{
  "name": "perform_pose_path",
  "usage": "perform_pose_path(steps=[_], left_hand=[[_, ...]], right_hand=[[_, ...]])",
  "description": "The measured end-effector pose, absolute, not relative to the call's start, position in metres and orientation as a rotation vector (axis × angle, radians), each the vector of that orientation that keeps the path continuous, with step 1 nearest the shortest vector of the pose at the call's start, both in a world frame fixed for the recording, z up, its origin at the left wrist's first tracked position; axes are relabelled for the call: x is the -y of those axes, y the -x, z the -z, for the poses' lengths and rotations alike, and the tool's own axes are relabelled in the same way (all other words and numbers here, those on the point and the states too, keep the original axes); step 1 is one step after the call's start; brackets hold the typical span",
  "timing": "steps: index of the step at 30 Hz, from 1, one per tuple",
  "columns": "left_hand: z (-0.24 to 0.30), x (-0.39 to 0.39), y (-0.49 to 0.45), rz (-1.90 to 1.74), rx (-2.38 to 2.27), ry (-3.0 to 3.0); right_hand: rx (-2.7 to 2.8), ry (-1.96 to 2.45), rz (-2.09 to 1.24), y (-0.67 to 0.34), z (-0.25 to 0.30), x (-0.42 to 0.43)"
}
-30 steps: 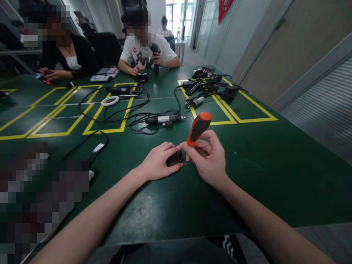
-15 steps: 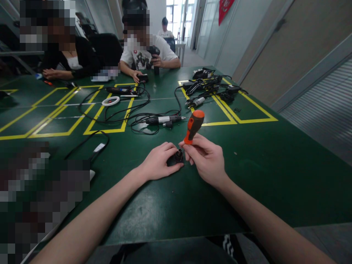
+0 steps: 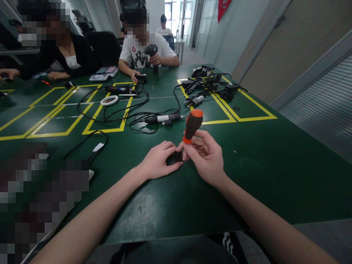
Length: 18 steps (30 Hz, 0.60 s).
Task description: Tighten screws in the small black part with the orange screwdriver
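Note:
My left hand (image 3: 159, 161) rests on the green table (image 3: 269, 176) with thumb and fingers closed round a small black part (image 3: 176, 157). My right hand (image 3: 206, 157) grips a screwdriver with an orange and black handle (image 3: 192, 125), standing nearly upright. Its tip points down onto the small black part and is hidden by my fingers. Both hands touch each other at the part, near the table's front middle.
A cabled tool (image 3: 162, 118) lies just beyond my hands among looping black cables. A white ring (image 3: 109, 100) and more tools (image 3: 209, 86) lie farther back inside yellow floor-tape rectangles. Two people sit at the far side; one holds a black device (image 3: 152, 51).
The screwdriver handle has swung from leaning right to nearly upright and shifted slightly left. My left hand has stayed on the black part.

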<state>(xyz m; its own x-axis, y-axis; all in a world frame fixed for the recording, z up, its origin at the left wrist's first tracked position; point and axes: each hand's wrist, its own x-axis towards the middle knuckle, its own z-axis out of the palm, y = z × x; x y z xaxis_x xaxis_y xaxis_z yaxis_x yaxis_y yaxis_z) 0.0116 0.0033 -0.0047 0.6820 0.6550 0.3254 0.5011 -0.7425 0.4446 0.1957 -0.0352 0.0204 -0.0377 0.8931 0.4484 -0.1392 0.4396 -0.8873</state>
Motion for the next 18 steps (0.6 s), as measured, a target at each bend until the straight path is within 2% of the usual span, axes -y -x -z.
perform_pose_path(steps=[7,18], left_hand=[[0.0063,-0.0041,-0.0117,-0.679,-0.916,-2.589],[0.0049,-0.0030,-0.0125,-0.638,-0.941,-2.544]], right_hand=[[1.327,0.783,-0.943,-0.1958,-0.0235,0.0355],[1.485,0.863,-0.711,-0.1992,-0.0300,0.0372]])
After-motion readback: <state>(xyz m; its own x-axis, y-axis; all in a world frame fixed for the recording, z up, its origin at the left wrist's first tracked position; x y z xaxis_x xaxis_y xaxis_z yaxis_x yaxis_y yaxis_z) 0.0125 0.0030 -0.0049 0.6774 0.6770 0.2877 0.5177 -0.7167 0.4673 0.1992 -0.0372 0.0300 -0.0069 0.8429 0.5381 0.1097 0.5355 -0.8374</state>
